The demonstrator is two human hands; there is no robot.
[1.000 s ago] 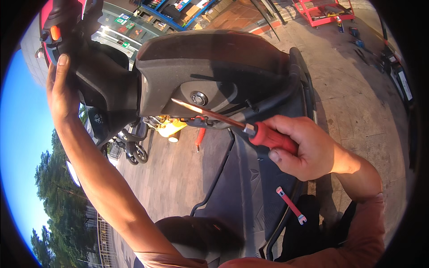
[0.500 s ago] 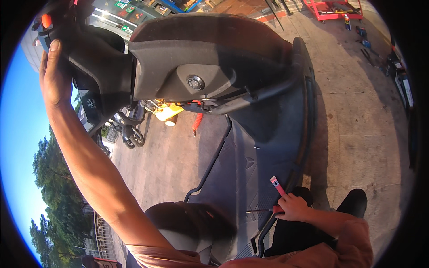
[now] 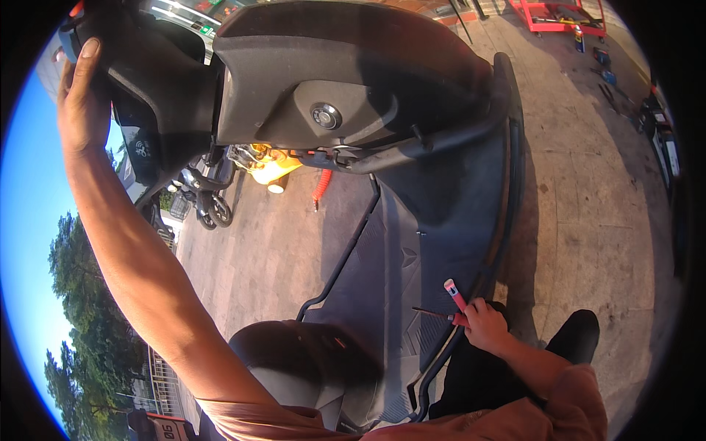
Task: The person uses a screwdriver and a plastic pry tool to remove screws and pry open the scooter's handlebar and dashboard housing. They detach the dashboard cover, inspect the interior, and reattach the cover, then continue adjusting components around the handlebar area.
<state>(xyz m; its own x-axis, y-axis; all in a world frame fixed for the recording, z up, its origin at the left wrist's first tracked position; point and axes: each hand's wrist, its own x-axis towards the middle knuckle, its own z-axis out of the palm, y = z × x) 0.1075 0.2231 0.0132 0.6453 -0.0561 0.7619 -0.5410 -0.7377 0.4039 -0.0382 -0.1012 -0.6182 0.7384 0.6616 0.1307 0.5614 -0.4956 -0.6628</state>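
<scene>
A dark scooter fills the middle, its front panel (image 3: 257, 110) carrying a round ignition knob (image 3: 325, 115). At the upper left, my left hand (image 3: 82, 117) is closed around the scooter's handlebar (image 3: 70, 40), thumb up along it; the other fingers are mostly hidden. Over the right edge of the footboard (image 3: 382, 257), my right hand (image 3: 485, 325) is closed on two things. One is a screwdriver (image 3: 460, 320) with a red handle, its thin shaft pointing left. The other is a pinkish-red stick (image 3: 455, 295) with a pale end, of a kind I cannot make out.
The scooter's black seat (image 3: 294, 353) lies close below. Beyond it are a yellow machine (image 3: 276, 169), a red coiled hose (image 3: 321, 187) and a parked motorbike (image 3: 209, 206). A red tool cart (image 3: 540, 18) and loose tools (image 3: 607, 76) are on the paving at the upper right.
The view has shifted slightly, so the scooter sits a little higher. My right hand has turned a bit, tilting the screwdriver tip up. Both hands keep their hold.
</scene>
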